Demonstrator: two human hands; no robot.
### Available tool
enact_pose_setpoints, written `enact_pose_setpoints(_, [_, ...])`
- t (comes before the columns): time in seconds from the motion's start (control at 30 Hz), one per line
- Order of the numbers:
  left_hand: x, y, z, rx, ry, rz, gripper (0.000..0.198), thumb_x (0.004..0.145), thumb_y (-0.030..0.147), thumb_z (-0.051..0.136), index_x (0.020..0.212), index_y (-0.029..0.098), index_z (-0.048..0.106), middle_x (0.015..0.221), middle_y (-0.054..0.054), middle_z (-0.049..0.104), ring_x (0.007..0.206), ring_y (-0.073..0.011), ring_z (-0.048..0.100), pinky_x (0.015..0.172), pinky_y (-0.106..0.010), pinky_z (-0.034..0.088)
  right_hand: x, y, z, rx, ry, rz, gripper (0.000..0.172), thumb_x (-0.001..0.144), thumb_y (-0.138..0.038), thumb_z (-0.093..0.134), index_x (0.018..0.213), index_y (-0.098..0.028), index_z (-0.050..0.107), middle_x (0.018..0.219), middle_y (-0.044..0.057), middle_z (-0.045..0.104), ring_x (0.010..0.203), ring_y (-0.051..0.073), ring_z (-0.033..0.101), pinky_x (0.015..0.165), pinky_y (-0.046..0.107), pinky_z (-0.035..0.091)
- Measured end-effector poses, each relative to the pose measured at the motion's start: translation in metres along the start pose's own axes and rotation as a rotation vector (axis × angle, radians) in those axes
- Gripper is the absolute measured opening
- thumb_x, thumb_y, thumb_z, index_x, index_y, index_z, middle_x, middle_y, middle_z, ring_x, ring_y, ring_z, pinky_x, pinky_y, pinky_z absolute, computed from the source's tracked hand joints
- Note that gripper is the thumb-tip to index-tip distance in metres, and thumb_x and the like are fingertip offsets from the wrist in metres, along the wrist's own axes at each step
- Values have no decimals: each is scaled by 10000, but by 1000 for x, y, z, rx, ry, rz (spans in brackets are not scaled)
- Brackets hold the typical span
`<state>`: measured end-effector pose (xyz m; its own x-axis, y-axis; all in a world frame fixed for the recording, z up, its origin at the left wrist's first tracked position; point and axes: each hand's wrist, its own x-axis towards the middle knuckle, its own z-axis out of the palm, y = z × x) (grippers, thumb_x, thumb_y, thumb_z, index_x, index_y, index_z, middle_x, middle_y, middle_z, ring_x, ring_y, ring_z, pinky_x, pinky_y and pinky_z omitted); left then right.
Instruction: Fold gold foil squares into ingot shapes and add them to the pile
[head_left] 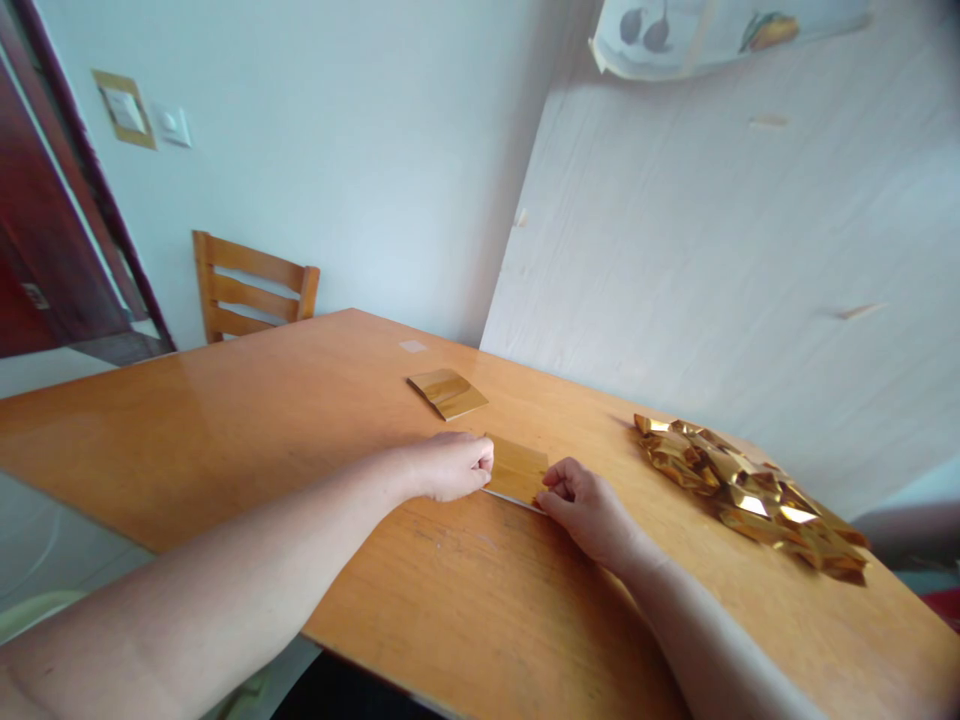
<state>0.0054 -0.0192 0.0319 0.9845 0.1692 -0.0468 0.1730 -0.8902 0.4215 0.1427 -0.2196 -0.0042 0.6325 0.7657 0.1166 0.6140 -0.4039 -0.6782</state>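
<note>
A small gold paper square lies flat on the wooden table in front of me. My left hand is closed, its fingertips pinching the square's left edge. My right hand is closed too, pinching the square's near right corner. Both hands rest on the tabletop. A second folded gold square lies farther back, apart from both hands. A crumpled heap of gold foil pieces sits to the right of my right hand.
A wooden chair stands at the table's far side. The white wall runs close along the table's right edge. Light switches and a dark door frame are at the back left.
</note>
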Motion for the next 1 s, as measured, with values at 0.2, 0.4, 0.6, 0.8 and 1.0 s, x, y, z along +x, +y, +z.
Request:
enact_pose_setpoints(0.2, [2, -1, 1, -12, 1, 7, 143, 863, 240, 506, 909, 211, 638, 880, -21, 708, 744, -160, 608, 587, -249, 348, 1, 1, 0, -47, 8, -6, 102, 787, -274, 598, 867, -219, 569, 679, -36, 588, 597, 138, 529, 553, 254, 361])
enact_pose_setpoints(0.4, [2, 0, 0, -24, -8, -2, 137, 858, 243, 518, 898, 204, 642, 858, -21, 708, 710, -154, 600, 581, -251, 343, 1, -1, -1, -65, 4, -17, 87, 785, -268, 596, 850, -220, 564, 684, -31, 597, 606, 142, 541, 553, 256, 363])
enact_pose_setpoints(0.6, [3, -3, 3, -36, 2, -4, 131, 840, 251, 527, 897, 219, 640, 881, -17, 704, 723, -161, 592, 586, -255, 352, -1, -2, -1, -72, 4, -11, 95, 785, -269, 594, 861, -220, 567, 707, -22, 612, 619, 149, 551, 556, 262, 377])
enact_pose_setpoints(0.8, [2, -3, 8, 4, 102, 105, 100, 827, 183, 544, 881, 218, 621, 904, -15, 665, 788, -168, 583, 686, -272, 407, -2, -2, -1, -56, 5, -16, 93, 784, -264, 595, 860, -217, 568, 695, -32, 595, 613, 143, 539, 554, 259, 369])
enact_pose_setpoints(1.0, [1, 2, 14, 144, 226, 398, 311, 818, 41, 509, 1006, 236, 662, 976, -36, 602, 926, -189, 572, 862, -320, 425, -1, -2, -2, 8, -8, -9, 114, 782, -269, 603, 873, -211, 567, 687, -36, 583, 602, 140, 517, 533, 253, 357])
